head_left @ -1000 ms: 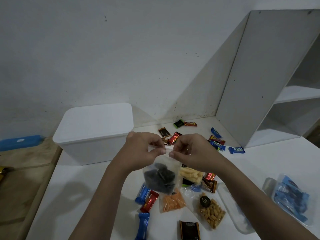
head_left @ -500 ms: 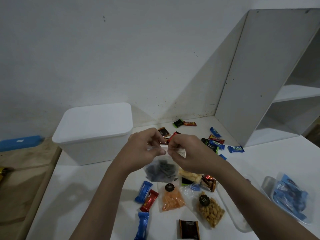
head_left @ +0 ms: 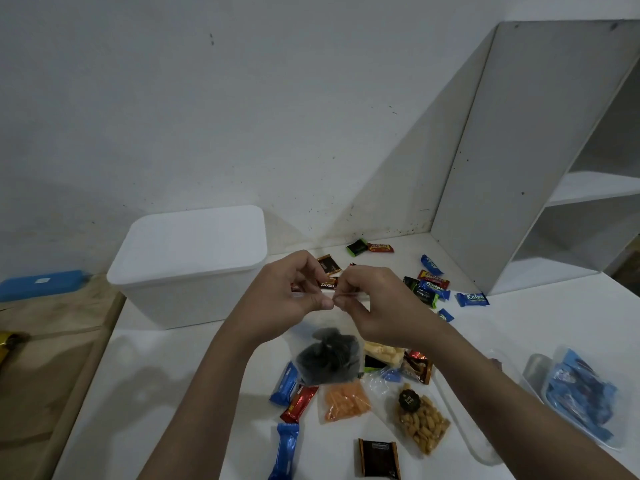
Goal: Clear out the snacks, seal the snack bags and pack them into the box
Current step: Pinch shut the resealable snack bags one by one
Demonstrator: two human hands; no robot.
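Head view: both hands, left [head_left: 287,296] and right [head_left: 377,306], pinch the top edge of a clear bag [head_left: 327,355] of dark snacks, held above the table [head_left: 166,375]. Lidded box [head_left: 190,265] stands just left; loose candies crowd underneath.

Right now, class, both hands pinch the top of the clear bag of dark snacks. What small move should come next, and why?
Probably slide the pinching fingers outward along the top strip to press it shut. The left hand and right hand meet at its middle, the bag of dark snacks hangs above the table, and the white box has its lid on.
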